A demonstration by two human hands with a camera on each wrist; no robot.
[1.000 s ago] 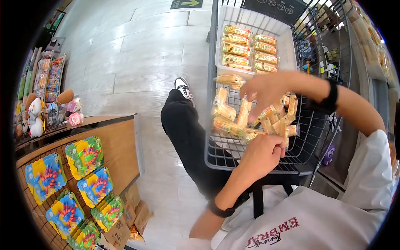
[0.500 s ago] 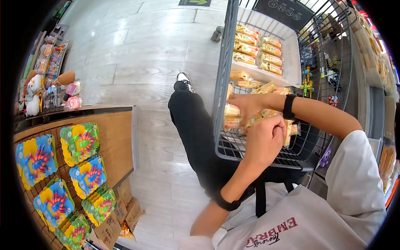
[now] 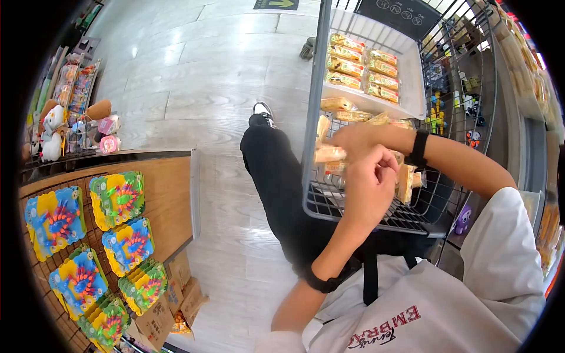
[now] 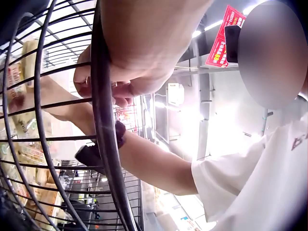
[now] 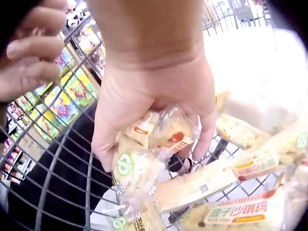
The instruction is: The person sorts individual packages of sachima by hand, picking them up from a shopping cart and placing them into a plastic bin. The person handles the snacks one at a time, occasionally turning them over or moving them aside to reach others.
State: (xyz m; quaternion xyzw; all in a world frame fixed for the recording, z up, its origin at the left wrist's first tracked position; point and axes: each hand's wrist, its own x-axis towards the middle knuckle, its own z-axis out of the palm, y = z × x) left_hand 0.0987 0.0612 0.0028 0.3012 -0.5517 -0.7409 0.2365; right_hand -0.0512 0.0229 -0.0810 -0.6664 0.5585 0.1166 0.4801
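In the head view my right hand point(image 3: 359, 138) reaches into the shopping cart among loose wrapped snack bars point(image 3: 406, 183). The right wrist view shows that hand point(image 5: 154, 91) with thumb and fingers around wrapped bars point(image 5: 139, 161) bunched under the palm. More bars point(image 5: 240, 211) lie beside it on the wire bottom. My left hand point(image 3: 374, 179) is raised over the cart's near part, its fingers loosely curled with nothing in them. In the left wrist view this hand point(image 4: 130, 82) is partly behind the cart's rim point(image 4: 103, 106).
A white bin point(image 3: 412, 76) with two rows of wrapped bars stands at the cart's far end. Colourful toy packs point(image 3: 62, 217) hang on a rack at the left. Shelves with packaged goods line the right. A leg point(image 3: 268, 176) stands beside the cart.
My right hand has moved to the left and down among the loose bars, some of which have shifted. The left hand has risen slightly. The cart appears farther right in the head view.
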